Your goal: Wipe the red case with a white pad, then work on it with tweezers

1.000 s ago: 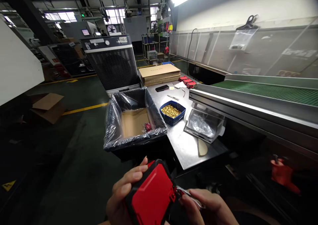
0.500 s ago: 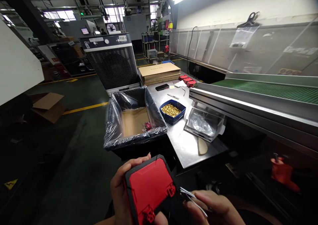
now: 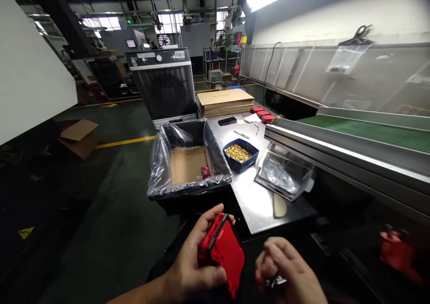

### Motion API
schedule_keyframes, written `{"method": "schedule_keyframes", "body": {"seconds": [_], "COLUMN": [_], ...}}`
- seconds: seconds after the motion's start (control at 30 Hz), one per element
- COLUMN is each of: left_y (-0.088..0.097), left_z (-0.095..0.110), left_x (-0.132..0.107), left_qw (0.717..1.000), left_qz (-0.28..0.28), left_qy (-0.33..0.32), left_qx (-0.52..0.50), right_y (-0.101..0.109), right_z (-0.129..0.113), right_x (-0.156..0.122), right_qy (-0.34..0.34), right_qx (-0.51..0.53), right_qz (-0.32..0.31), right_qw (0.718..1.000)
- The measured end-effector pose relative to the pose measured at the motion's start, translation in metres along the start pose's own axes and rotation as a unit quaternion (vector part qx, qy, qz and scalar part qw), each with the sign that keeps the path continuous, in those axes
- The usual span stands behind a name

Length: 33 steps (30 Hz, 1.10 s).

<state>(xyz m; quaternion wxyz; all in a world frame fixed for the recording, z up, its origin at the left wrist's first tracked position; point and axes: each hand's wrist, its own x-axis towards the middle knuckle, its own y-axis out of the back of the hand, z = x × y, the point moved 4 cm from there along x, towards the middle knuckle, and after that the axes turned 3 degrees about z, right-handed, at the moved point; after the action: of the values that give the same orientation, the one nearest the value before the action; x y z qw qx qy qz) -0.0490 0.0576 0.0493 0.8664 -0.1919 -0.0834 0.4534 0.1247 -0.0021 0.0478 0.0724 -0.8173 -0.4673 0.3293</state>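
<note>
My left hand [image 3: 196,254] is wrapped round a red plastic case [image 3: 227,249] with black edging, holding it tilted with one narrow side turned up. To the right of it and apart from the case, my right hand [image 3: 285,266] is closed on a silver nail clipper [image 3: 278,280]. Most of the clipper is hidden by the curled fingers; only a shiny metal bit shows beneath them.
A bin lined with clear plastic [image 3: 156,172] stands ahead, a small red item inside. On the metal table [image 3: 250,196] are a blue tray of brass parts [image 3: 239,154], a clear-lidded box [image 3: 280,172], a phone [image 3: 227,121] and stacked cardboard [image 3: 225,99]. A green conveyor [image 3: 369,129] runs at right.
The red case has been turned in my left hand from its broad face to a tilted edge-on pose. The nail clipper has gone deeper into my right hand's fingers. The view has shifted left.
</note>
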Motion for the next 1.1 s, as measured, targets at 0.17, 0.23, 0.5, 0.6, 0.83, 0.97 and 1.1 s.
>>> {"method": "schedule_keyframes", "body": {"seconds": [0.17, 0.23, 0.5, 0.6, 0.83, 0.97, 1.1], "left_y": [-0.008, -0.01, -0.019, -0.022, -0.021, -0.022, -0.021], "left_z": [0.011, 0.016, 0.021, 0.022, 0.024, 0.021, 0.016], "left_x": [0.006, 0.008, 0.008, 0.009, 0.009, 0.01, 0.009], "left_qw": [0.989, 0.982, 0.978, 0.981, 0.972, 0.965, 0.953], "left_qz": [-0.048, -0.052, -0.094, -0.094, -0.123, -0.154, -0.175], "left_qy": [0.007, -0.015, -0.03, -0.026, -0.049, -0.102, -0.14], "left_qx": [0.139, 0.182, 0.182, 0.17, 0.193, 0.187, 0.205], "right_y": [-0.022, -0.026, -0.025, -0.023, -0.018, -0.012, -0.016], "right_z": [-0.007, -0.011, -0.01, -0.008, -0.012, -0.008, -0.015], "right_x": [-0.017, -0.021, -0.02, -0.02, -0.02, -0.015, -0.022], "right_qy": [0.055, 0.062, 0.053, 0.016, 0.081, 0.041, 0.109], "right_qx": [-0.22, -0.267, -0.252, -0.198, -0.284, -0.268, -0.323], "right_qz": [-0.056, -0.066, -0.071, -0.056, -0.084, -0.088, -0.088], "right_qw": [0.972, 0.96, 0.964, 0.978, 0.952, 0.958, 0.936]}}
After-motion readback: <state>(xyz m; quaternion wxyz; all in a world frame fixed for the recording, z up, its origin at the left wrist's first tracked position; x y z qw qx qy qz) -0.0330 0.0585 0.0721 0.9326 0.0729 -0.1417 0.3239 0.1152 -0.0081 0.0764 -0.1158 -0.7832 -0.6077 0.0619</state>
